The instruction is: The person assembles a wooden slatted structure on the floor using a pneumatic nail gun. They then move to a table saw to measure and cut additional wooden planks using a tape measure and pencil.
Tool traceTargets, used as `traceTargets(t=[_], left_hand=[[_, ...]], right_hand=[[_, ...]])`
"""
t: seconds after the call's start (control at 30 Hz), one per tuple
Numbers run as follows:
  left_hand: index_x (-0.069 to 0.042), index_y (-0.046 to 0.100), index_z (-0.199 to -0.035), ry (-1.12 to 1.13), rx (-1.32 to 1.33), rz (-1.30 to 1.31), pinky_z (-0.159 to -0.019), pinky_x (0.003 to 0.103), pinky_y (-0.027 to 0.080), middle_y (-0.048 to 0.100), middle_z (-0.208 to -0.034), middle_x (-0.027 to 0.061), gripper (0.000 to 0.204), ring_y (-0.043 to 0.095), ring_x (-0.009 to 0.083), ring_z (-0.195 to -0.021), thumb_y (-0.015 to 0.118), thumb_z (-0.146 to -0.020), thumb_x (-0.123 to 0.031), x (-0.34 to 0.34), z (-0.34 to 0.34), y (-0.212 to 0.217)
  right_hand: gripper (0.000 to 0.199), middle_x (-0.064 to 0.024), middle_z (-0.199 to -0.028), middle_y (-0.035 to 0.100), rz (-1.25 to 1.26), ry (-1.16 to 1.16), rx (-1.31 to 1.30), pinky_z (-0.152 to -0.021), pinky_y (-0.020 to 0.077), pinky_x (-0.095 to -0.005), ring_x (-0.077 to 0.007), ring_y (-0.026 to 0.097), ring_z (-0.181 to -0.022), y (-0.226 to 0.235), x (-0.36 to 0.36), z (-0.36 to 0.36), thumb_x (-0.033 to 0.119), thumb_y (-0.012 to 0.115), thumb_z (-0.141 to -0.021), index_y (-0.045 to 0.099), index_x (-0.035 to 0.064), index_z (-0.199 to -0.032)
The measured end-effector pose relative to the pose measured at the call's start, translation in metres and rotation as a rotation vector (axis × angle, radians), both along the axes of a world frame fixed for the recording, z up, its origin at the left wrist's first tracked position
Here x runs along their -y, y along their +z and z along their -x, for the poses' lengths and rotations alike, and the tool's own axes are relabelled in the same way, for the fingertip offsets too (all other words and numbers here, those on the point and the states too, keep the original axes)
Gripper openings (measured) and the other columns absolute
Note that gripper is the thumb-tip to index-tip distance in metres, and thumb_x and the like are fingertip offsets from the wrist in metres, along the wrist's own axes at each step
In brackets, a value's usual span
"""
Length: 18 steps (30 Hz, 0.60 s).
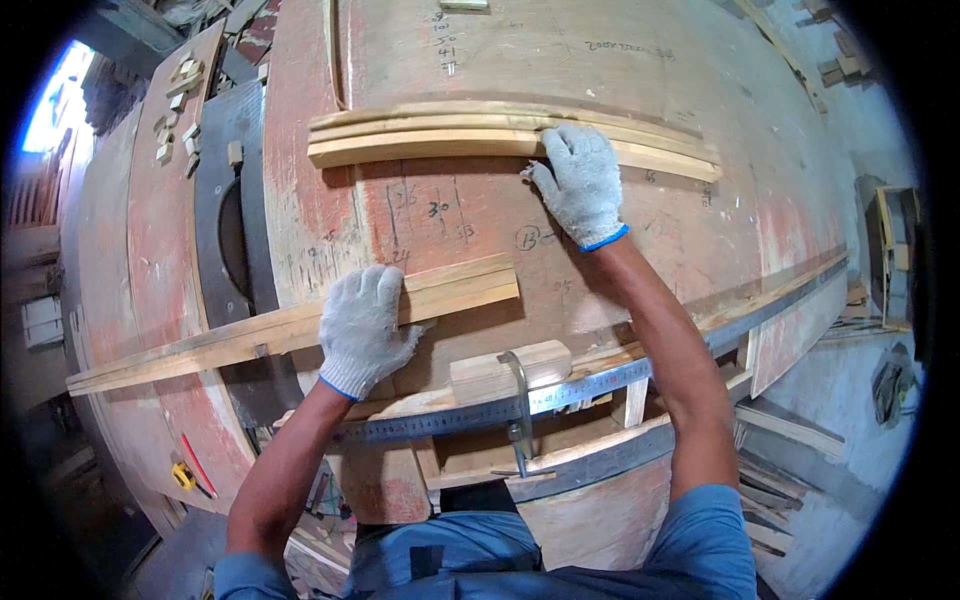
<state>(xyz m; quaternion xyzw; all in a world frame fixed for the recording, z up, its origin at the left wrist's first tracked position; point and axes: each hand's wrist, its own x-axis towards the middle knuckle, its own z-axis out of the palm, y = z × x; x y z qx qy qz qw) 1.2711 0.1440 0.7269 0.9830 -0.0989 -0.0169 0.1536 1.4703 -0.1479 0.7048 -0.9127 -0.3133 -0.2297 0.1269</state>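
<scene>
My left hand (364, 328), in a whitish knit glove, is closed over a long pair of wooden strips (455, 290) lying side by side. These strips slant from the middle of the workbench (480, 230) out past the left, across the dark saw plate. My right hand (584, 186), in a matching glove with a blue cuff, grips the near side of another stack of wooden strips (430, 145) farther back. Its fingers curl over the wood and its thumb sticks out to the left. The strips' undersides are hidden.
At the front edge a metal clamp (522, 400) holds a wood block (480, 375) beside a long steel ruler (590, 388). A curved dark slot (232, 240) marks the saw plate. Small wood offcuts (180, 100), a yellow tape measure (183, 475) and a red pencil (197, 462) lie left.
</scene>
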Motion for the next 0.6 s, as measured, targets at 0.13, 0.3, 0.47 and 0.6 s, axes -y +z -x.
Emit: traceTargets(t=[0.13, 0.3, 0.47, 0.6], left_hand=[[-0.008, 0.055, -0.121, 0.006, 0.026, 0.022, -0.092, 0.047, 0.046, 0.059, -0.111, 0.0129, 0.062, 0.058, 0.0348, -0.106, 0.085, -0.074, -0.036, 0.001, 0.001, -0.001], [-0.009, 0.053, -0.12, 0.004, -0.019, 0.011, -0.092, 0.048, 0.046, 0.058, -0.111, 0.0134, 0.064, 0.058, 0.0348, -0.106, 0.087, -0.073, -0.038, -0.002, 0.001, -0.004], [-0.008, 0.054, -0.114, 0.029, -0.061, 0.049, -0.093, 0.046, 0.047, 0.058, -0.11, 0.0142, 0.06, 0.058, 0.0341, -0.107, 0.087, -0.073, -0.037, -0.008, 0.004, 0.003], [-0.008, 0.056, -0.104, 0.039, -0.019, 0.155, -0.092, 0.046, 0.047, 0.06, -0.102, 0.0136, 0.053, 0.06, 0.0337, -0.101, 0.088, -0.073, -0.037, -0.002, 0.006, 0.006]], right_hand=[[0.033, -0.0139, -0.093, 0.062, -0.011, 0.003, 0.035, -0.08, 0.049, -0.051, -0.0361, 0.061, -0.093, 0.0, -0.004, -0.008, 0.028, 0.079, -0.077, 0.061, 0.0071, -0.094], [0.033, -0.0134, -0.087, 0.064, 0.144, -0.029, -0.04, -0.076, 0.0494, -0.0505, -0.0351, 0.063, -0.086, 0.015, -0.01, -0.008, 0.037, 0.078, -0.082, 0.065, 0.0091, -0.091], [0.032, -0.0149, -0.09, 0.061, 0.232, -0.002, -0.112, -0.079, 0.0483, -0.0488, -0.0361, 0.06, -0.09, 0.015, -0.014, -0.004, 0.03, 0.08, -0.08, 0.064, 0.0068, -0.094], [0.039, -0.0141, -0.103, 0.062, 0.302, 0.067, -0.074, -0.083, 0.0507, -0.0461, -0.0354, 0.061, -0.1, 0.007, 0.0, 0.012, 0.022, 0.083, -0.078, 0.063, 0.008, -0.108]])
